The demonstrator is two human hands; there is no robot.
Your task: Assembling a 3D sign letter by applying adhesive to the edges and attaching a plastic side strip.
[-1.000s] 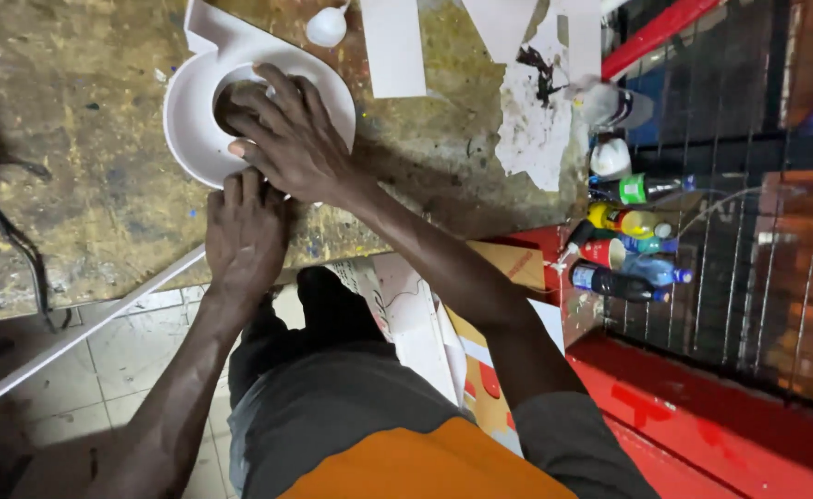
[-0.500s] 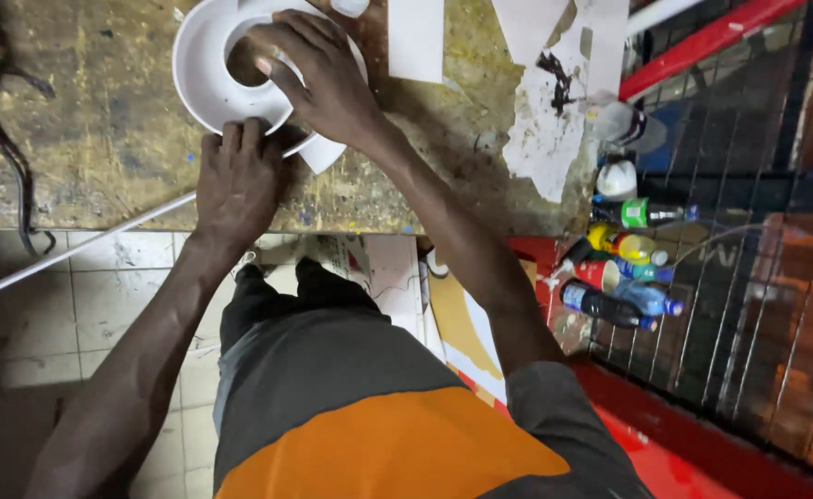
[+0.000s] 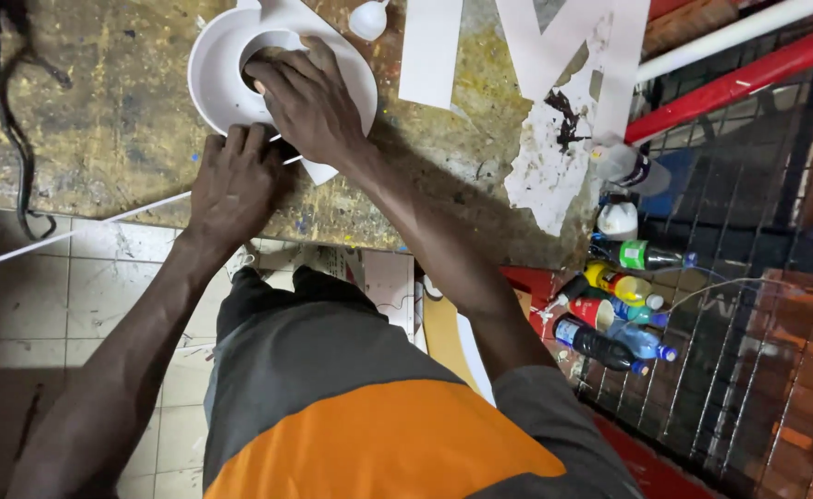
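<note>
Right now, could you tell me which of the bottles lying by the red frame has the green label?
It is the clear bottle lying highest in the cluster, just below the white jar; the others beneath it show yellow, red or blue instead.

Bottles I see at the bench's right end

A green-labelled bottle (image 3: pixel 651 255) lies above a yellow one (image 3: pixel 621 282), a red-labelled can (image 3: pixel 599 312) and a dark blue-labelled bottle (image 3: pixel 599 344) on the floor.

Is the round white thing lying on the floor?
No, the white ring-shaped piece lies on the paint-stained workbench, with the right hand over its hole and the left hand at its near edge.
</note>
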